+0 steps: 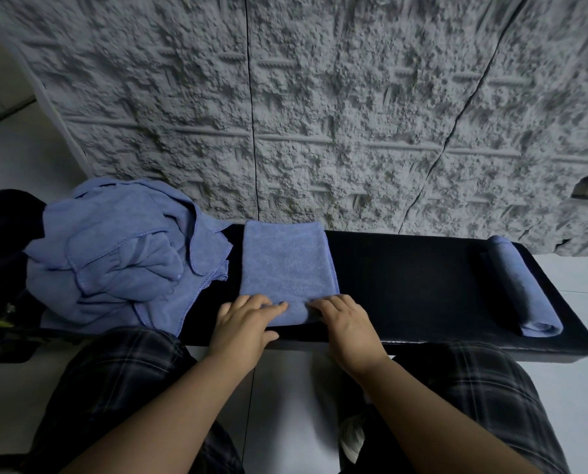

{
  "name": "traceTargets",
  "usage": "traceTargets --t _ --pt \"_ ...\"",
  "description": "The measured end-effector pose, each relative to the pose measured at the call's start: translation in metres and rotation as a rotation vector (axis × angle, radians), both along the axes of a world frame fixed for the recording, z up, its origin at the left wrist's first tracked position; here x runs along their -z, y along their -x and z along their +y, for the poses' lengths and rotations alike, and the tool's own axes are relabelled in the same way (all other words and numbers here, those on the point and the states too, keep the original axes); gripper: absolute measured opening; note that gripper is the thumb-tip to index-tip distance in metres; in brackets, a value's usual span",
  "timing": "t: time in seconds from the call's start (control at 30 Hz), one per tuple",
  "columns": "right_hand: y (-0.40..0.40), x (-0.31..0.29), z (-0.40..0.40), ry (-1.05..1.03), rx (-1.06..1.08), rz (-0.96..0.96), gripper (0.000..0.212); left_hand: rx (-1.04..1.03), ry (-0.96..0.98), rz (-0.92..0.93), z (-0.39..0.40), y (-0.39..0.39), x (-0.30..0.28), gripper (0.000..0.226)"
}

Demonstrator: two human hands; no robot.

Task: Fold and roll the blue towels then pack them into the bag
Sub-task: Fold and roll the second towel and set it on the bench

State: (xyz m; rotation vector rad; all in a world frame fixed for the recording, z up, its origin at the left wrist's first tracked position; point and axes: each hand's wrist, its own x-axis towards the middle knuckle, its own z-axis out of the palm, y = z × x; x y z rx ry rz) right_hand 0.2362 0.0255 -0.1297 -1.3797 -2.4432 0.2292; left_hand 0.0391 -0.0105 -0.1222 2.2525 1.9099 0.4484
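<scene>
A folded blue towel (287,265) lies lengthwise across the middle of the black padded bench (405,285). Its near end is turned up into a small roll. My left hand (243,325) and my right hand (349,325) rest side by side on that near end, fingers curled over the roll. A finished rolled blue towel (521,285) lies at the bench's right end. A heap of loose blue towels (121,254) sits at the left end. A dark bag (2,234) shows partly at the far left, mostly hidden by the heap.
A rough grey textured wall (319,97) stands right behind the bench. Pale floor tiles (572,388) surround it. My knees in dark plaid shorts (114,388) sit close to the bench's front edge. Bare bench surface lies between the two towels.
</scene>
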Motion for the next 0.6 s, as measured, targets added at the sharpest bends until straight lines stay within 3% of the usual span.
traceTargets --t 0.3,0.5,0.6 --pt "0.0 -0.006 -0.006 -0.032 0.035 -0.029 0.038 0.007 -0.073 0.039 0.003 -0.002 -0.002 0.053" --pt "-0.005 -0.013 -0.003 0.115 -0.001 -0.137 0.033 0.06 0.17 0.046 -0.001 0.002 -0.013 0.035" --pt "-0.006 -0.02 -0.003 0.229 -0.014 -0.093 0.028 0.022 0.246 0.031 -0.001 0.0 -0.014 0.051"
